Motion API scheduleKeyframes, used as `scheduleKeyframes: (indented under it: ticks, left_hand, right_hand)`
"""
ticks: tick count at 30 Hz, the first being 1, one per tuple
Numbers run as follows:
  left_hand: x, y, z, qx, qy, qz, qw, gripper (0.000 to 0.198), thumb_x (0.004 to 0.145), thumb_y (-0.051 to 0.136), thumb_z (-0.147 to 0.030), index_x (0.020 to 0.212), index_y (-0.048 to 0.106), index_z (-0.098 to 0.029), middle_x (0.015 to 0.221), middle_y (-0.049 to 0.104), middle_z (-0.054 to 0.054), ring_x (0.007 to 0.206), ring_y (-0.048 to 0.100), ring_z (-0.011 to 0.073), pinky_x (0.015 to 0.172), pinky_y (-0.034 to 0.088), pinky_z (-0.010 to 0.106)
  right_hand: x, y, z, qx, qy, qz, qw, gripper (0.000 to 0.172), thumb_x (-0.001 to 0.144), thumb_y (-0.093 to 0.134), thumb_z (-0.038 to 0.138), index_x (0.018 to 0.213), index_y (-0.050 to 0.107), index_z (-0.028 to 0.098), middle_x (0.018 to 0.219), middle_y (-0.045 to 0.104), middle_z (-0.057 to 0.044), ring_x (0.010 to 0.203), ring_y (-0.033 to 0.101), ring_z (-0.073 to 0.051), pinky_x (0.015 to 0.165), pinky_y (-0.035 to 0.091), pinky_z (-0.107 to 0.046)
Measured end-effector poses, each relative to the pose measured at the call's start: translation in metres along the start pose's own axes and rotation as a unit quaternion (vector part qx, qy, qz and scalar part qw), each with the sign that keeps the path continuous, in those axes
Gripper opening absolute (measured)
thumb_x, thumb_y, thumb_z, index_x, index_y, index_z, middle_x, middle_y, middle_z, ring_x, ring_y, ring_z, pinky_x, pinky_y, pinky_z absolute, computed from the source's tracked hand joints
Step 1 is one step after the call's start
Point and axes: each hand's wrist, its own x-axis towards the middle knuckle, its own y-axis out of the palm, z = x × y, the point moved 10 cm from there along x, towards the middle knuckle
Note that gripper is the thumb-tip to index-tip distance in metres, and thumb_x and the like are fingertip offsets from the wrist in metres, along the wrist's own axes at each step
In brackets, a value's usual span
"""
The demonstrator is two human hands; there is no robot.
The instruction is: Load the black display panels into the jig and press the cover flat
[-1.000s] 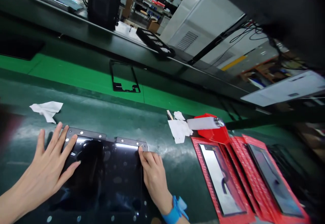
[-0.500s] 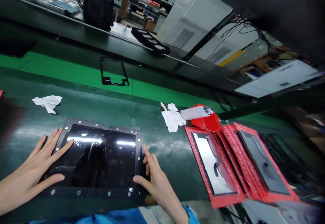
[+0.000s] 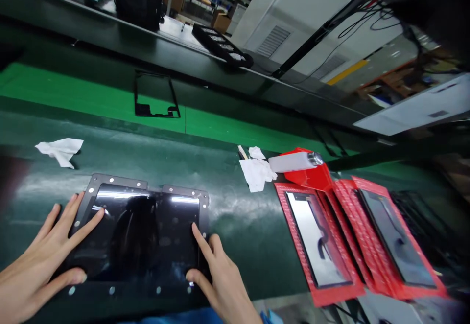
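Note:
A glossy black screen panel (image 3: 143, 236) lies in a dark frame (image 3: 121, 182) dotted with round silver spots, flat on the green bench near me. My left hand (image 3: 55, 250) is spread over the panel's left side, its index fingertip on the glass and its thumb at the lower left. At the right side, my right hand (image 3: 220, 275) touches the glass with index finger and thumb apart, the other fingers curled beside the edge. Neither hand is wrapped round anything.
White crumpled wipes (image 3: 255, 172) and a pale bottle (image 3: 293, 161) stand beyond the panel. Red bubble-wrap sleeves with screens (image 3: 317, 238) are at the right. A thin black frame (image 3: 157, 95) lies on the green strip; another wipe (image 3: 60, 151) sits far left.
My right index finger has moved from beside the frame's right edge onto the glass. My left hand stays spread at the left. The whole view has shifted a little.

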Motion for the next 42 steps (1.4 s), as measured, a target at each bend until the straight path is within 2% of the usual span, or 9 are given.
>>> scheduleKeyframes:
  ticks: [4, 8, 13, 19, 24, 29, 32, 35, 42]
  left_hand:
    - [0.003, -0.004, -0.013, 0.067, -0.018, 0.019, 0.997, 0.077, 0.090, 0.049, -0.056, 0.157, 0.023, -0.028, 0.166, 0.010, 0.010, 0.149, 0.018, 0.0400, 0.118, 0.020, 0.062]
    - [0.001, -0.013, -0.023, 0.111, -0.039, -0.011, 0.993, 0.080, 0.095, 0.042, -0.055, 0.159, 0.011, -0.018, 0.164, 0.017, 0.015, 0.150, 0.017, 0.0371, 0.119, 0.013, 0.062]
    - [-0.006, -0.016, -0.025, 0.152, -0.040, -0.043, 0.987, 0.080, 0.096, 0.039, -0.055, 0.159, 0.009, -0.015, 0.160, 0.028, 0.015, 0.151, 0.014, 0.0376, 0.117, 0.007, 0.067]
    - [-0.003, -0.022, -0.027, 0.127, -0.057, -0.049, 0.989, 0.078, 0.096, 0.044, -0.050, 0.159, 0.011, -0.017, 0.162, 0.025, 0.016, 0.151, 0.009, 0.0380, 0.117, 0.007, 0.068]
    - [0.000, -0.030, -0.022, -0.032, -0.102, -0.097, 0.990, 0.047, 0.096, 0.051, -0.039, 0.139, 0.045, -0.023, 0.164, 0.018, 0.012, 0.152, 0.000, 0.0388, 0.117, 0.013, 0.067]
    - [0.054, -0.030, -0.017, -0.405, -0.157, -0.146, 0.889, 0.026, 0.098, 0.048, -0.038, 0.122, 0.052, -0.028, 0.133, 0.059, 0.009, 0.127, 0.053, 0.0273, 0.102, 0.045, 0.041]
    - [0.135, -0.040, -0.026, -0.553, -0.150, -0.189, 0.797, 0.024, 0.092, 0.061, -0.040, 0.107, 0.059, -0.023, 0.104, 0.066, 0.005, 0.101, 0.061, 0.0207, 0.090, 0.048, 0.031]
    - [0.235, -0.036, -0.031, -0.591, -0.165, -0.203, 0.763, 0.022, 0.092, 0.061, -0.037, 0.106, 0.059, -0.021, 0.095, 0.065, 0.003, 0.088, 0.062, 0.0162, 0.081, 0.051, 0.028]
    - [0.385, 0.024, -0.016, -0.626, -0.298, -0.178, 0.698, 0.035, 0.095, 0.059, -0.036, 0.122, 0.057, -0.015, 0.117, 0.062, 0.009, 0.097, 0.064, 0.0193, 0.082, 0.057, 0.038]
  right_hand:
    - [0.023, -0.027, 0.014, -0.120, -0.078, -0.076, 0.987, 0.064, 0.095, 0.054, 0.049, 0.152, 0.035, 0.027, 0.087, 0.060, -0.003, 0.067, 0.063, -0.020, 0.056, 0.054, -0.031]
    - [0.069, -0.062, 0.053, -0.167, -0.147, -0.158, 0.962, 0.046, 0.100, 0.049, 0.035, 0.144, 0.047, 0.021, 0.098, 0.068, -0.010, 0.092, 0.062, -0.024, 0.078, 0.052, -0.038]
    - [0.103, -0.039, 0.104, -0.079, -0.277, -0.098, 0.953, 0.056, 0.096, 0.040, 0.006, 0.150, 0.036, 0.020, 0.125, 0.065, -0.008, 0.128, 0.047, -0.024, 0.096, 0.044, -0.043]
    - [0.131, -0.034, 0.089, 0.165, -0.229, -0.021, 0.959, 0.050, 0.087, 0.052, 0.005, 0.134, 0.052, 0.022, 0.114, 0.065, -0.007, 0.113, 0.053, -0.023, 0.100, 0.041, -0.047]
    - [0.142, -0.063, 0.102, 0.222, -0.240, 0.044, 0.944, 0.028, 0.085, 0.058, 0.012, 0.112, 0.057, 0.020, 0.089, 0.064, 0.001, 0.072, 0.059, -0.012, 0.069, 0.051, -0.027]
    - [0.118, -0.144, 0.105, 0.235, -0.227, -0.070, 0.942, 0.012, 0.093, 0.055, 0.023, 0.104, 0.061, 0.022, 0.094, 0.065, -0.001, 0.082, 0.061, -0.014, 0.070, 0.050, -0.026]
    - [0.082, -0.204, 0.071, 0.178, -0.198, -0.273, 0.925, 0.019, 0.097, 0.051, 0.030, 0.112, 0.062, 0.025, 0.116, 0.064, -0.006, 0.109, 0.059, -0.020, 0.095, 0.046, -0.038]
    - [0.032, -0.226, -0.003, 0.113, -0.111, -0.400, 0.903, 0.027, 0.094, 0.055, 0.037, 0.118, 0.061, 0.026, 0.131, 0.059, -0.009, 0.125, 0.052, -0.026, 0.107, 0.039, -0.048]
    - [-0.143, -0.164, -0.243, 0.007, 0.188, -0.422, 0.887, 0.043, 0.079, 0.055, 0.061, 0.095, 0.067, 0.022, 0.106, 0.070, -0.014, 0.101, 0.066, -0.033, 0.083, 0.056, -0.046]
